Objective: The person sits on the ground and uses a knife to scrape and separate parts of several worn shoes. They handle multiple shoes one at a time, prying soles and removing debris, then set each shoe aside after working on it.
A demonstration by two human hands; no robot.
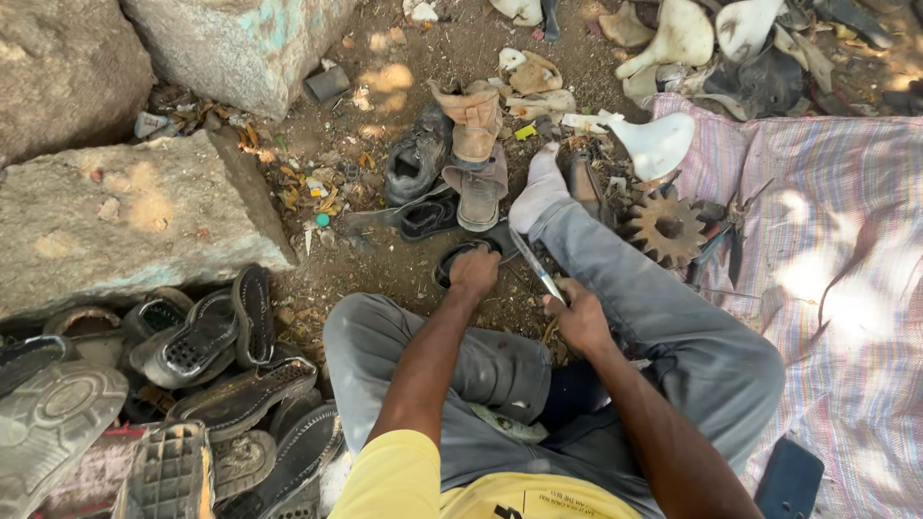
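Head view: our left hand (474, 274) closes over the near edge of a dark shoe sole (460, 258) lying on the dirt ground (385, 279), between our bent knee and our outstretched leg. Our right hand (580, 317) clamps the handle of a knife (535, 267), whose blade runs up and to the left, its tip just beside the sole. The sole lies ahead of both hands; the left hand is nearer, touching it. A rusty gear (665, 227) lies on the striped cloth (846, 288), well apart.
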